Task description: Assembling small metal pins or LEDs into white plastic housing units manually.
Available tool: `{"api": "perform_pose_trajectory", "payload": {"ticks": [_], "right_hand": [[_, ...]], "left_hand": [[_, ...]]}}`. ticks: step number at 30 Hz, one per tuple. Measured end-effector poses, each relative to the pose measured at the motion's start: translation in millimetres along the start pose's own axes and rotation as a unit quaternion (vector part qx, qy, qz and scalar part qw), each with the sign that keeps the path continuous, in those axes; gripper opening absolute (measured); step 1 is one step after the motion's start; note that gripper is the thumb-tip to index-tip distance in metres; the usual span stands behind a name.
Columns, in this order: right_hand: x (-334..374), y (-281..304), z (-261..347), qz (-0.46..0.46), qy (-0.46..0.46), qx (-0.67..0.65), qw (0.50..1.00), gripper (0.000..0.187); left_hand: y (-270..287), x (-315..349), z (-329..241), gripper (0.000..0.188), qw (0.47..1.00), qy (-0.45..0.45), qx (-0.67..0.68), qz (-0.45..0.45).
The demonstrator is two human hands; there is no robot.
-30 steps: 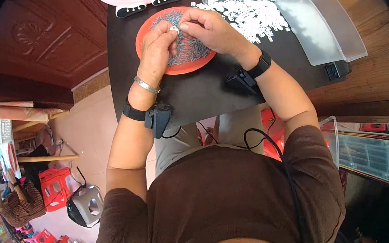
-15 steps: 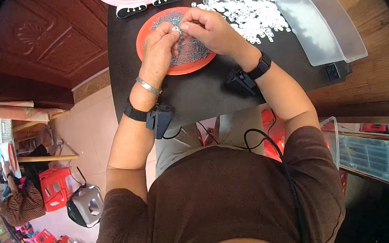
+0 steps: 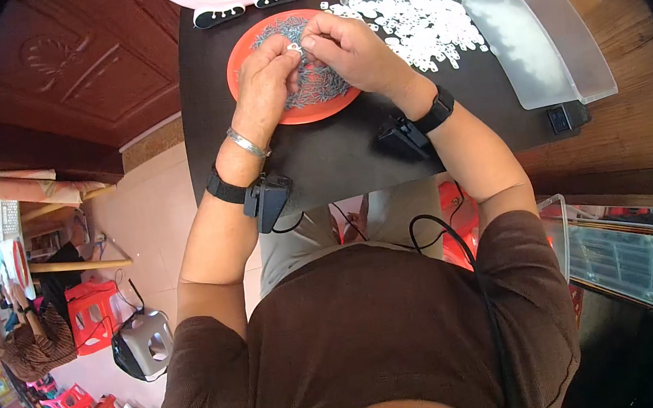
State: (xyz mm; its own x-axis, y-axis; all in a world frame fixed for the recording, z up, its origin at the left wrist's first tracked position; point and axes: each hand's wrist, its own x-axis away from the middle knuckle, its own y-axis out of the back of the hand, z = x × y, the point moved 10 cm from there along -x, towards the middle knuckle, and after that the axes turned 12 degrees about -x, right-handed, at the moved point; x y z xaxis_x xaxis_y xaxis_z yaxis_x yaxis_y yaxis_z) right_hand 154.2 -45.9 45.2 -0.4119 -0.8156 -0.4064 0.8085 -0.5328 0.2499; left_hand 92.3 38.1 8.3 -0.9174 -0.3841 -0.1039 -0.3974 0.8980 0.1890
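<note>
Pinching: your left hand (image 3: 262, 79) grips a white piece (image 3: 293, 47) above the plate (image 3: 307, 115).
Right hand (image 3: 352, 47): just beside the piece; its grip cannot be told.
Piece: you're apparently fitting it; next likely calls for steady fingertips.

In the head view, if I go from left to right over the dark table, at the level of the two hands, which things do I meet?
Left rim of the red plate, left hand, small white piece, right hand, scattered white pieces, translucent plastic bin.
</note>
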Motion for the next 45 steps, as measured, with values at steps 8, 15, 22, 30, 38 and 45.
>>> {"api": "perform_pose_trajectory", "payload": {"ticks": [8,15,22,30,38,45], "right_hand": [[2,-4,24,-0.023,0.121,0.094,0.988,0.016],[5,-5,27,-0.025,0.131,0.126,0.983,0.015],[3,-4,21,-0.017,0.092,0.085,0.992,0.019],[-5,95,-21,-0.12,-0.071,0.429,0.893,0.022],[-3,99,-58,-0.086,-0.193,0.45,0.867,0.023],[-4,95,-69,-0.068,-0.203,0.429,0.878,0.021]], "left_hand": [[-1,3,-1,0.016,1.0,0.002,-0.017,0.018],[-6,6,-7,0.017,0.999,-0.021,-0.017,0.024],[-8,4,-2,0.018,0.998,0.012,0.047,0.027],[18,-3,0,0.018,0.999,0.008,-0.002,-0.052],[16,-3,-4,0.02,0.998,0.007,0.029,-0.054],[14,-2,0,0.019,0.998,0.005,0.031,-0.045]]}}
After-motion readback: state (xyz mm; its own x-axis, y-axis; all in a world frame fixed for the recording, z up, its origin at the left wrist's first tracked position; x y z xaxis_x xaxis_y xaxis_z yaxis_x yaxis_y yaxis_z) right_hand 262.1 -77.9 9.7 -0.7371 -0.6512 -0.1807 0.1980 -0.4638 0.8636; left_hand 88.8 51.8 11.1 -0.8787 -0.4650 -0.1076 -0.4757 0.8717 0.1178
